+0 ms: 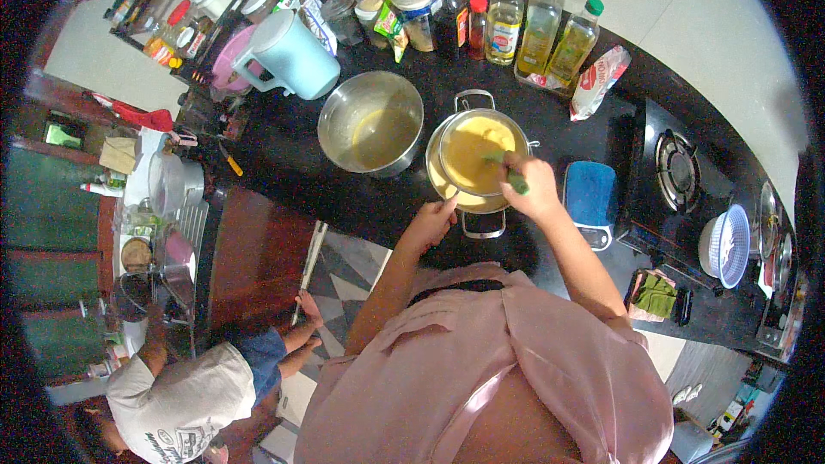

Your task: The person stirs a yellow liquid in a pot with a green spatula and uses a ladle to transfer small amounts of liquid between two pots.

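A round strainer (442,148) holding thick yellow mixture (471,139) sits over a two-handled metal pot (431,174), with more yellow in the pot below. My left hand (432,225) is closed on the strainer's handle at the pot's near left. In my right hand (534,191) is a green-handled utensil (517,181), its head down in the mixture; the head's shape is hidden. To the left stands a large steel bowl (326,125) with yellowish residue inside.
Oil bottles (503,21), jars and packets line the back. A light blue pitcher (301,56) stands back left. Rightward are a blue-topped kitchen scale (589,193), a gas stove (677,170) and a basket (729,245). A knife (230,160) lies left. Another person (185,399) is lower left.
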`<state>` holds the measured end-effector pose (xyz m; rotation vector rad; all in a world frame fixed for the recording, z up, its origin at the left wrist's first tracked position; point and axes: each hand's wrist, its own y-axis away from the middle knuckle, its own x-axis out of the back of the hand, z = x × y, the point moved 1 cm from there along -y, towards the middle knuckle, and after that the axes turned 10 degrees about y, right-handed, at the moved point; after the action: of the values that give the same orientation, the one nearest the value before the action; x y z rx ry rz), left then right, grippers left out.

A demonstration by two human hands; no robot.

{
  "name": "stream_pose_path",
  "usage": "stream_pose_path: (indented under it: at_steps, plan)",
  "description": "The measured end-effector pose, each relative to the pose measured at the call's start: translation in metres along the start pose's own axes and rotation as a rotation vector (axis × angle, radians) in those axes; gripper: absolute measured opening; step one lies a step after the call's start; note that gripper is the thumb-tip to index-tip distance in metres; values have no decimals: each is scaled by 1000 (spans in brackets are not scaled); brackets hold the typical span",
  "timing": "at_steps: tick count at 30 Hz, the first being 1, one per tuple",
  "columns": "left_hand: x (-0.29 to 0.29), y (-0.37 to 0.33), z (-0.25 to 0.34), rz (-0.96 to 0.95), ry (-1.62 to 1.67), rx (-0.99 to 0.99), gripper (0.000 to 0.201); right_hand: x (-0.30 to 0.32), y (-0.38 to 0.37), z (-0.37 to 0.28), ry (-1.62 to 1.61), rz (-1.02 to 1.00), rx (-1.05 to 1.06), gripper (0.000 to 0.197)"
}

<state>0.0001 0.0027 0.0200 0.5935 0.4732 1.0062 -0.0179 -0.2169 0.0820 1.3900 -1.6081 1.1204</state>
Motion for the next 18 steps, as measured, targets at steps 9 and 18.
stream_pose_path:
  at_steps: [9,18]
  plan:
    - [3,-12,-10,-28,77,-35,48,-10,28,1,-521,144,-333,17]
    - [6,-2,14,145,-306,-204,46,-38,67,-10,-458,202,-238,43]
